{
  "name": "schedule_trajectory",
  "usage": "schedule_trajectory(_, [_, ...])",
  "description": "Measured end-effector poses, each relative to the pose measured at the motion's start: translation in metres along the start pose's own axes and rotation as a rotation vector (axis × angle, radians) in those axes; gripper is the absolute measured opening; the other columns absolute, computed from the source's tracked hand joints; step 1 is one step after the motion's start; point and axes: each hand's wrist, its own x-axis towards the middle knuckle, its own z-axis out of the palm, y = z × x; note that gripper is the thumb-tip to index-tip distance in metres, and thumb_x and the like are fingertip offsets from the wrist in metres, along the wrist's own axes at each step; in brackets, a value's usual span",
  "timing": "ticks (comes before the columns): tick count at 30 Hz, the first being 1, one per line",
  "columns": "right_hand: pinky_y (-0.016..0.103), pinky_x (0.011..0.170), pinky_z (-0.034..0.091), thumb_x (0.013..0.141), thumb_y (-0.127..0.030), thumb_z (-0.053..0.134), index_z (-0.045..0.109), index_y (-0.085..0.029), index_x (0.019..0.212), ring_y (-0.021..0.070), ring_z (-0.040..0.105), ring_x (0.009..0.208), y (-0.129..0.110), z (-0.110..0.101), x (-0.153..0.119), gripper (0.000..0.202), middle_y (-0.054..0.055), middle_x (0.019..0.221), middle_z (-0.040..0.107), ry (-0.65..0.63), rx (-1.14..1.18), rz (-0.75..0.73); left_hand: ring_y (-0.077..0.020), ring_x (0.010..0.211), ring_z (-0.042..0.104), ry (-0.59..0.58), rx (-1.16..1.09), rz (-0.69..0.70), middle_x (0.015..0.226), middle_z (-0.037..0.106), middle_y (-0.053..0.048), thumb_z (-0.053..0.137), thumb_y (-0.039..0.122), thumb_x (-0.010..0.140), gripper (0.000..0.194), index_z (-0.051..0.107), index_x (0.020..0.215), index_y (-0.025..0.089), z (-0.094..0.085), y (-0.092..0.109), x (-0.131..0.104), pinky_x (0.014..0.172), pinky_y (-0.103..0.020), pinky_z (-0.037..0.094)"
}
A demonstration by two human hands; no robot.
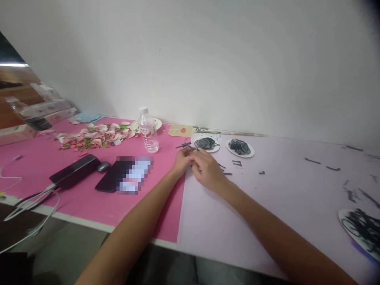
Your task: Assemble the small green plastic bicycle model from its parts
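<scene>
Showing left hand (183, 159) and right hand (207, 166) touching, with curled fingers and indiscernible grip; just beyond, thin black openwork pieces (205, 143) heaped on white plate (193, 142); beside, slender strips (228, 174) on pink-and-lilac tabletop (261, 209).

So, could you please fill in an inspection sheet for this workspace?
Surface: pink area on the left, pale lilac area on the right.
Work pieces: black pieces on three white plates, with others loose on the lilac area.
Clutter: bottle, phone, black device, pink petal-like pieces.
Hands: left hand and right hand together near the colour boundary; grip unclear.
Cables: white cable at the black device, crossing the table edge; another at far left.
Surroundings: pale wall behind, boxes at left.
</scene>
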Motion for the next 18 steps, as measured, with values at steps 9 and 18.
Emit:
schedule_trajectory(9, [0.047, 0.101, 0.043, 0.097, -0.024, 0.055, 0.060, -0.020, 0.130, 0.0307, 0.051, 0.125, 0.027, -0.003, -0.058, 0.034, 0.012, 0.129, 0.067, -0.173, -0.151, 0.220, -0.0144, 0.069, 0.071, 0.044, -0.122, -0.037, 0.085, 0.072, -0.007, 0.083, 0.035, 0.081, 0.036, 0.068, 0.101, 0.009, 0.000, 0.002, 0.002, 0.070, -0.027, 0.057])
schedule_trajectory(18, [0.047, 0.104, 0.042, 0.104, -0.029, 0.050, 0.065, -0.018, 0.126, 0.0298, 0.052, 0.123, 0.003, 0.000, -0.051, 0.029, 0.012, 0.126, 0.068, -0.168, -0.063, 0.103, -0.0137, 0.069, 0.069, 0.094, -0.143, -0.011, 0.083, 0.071, -0.006, 0.085, 0.037, 0.079, 0.038, 0.069, 0.098, 0.009, -0.002, -0.002, 0.006, 0.068, -0.026, 0.056])
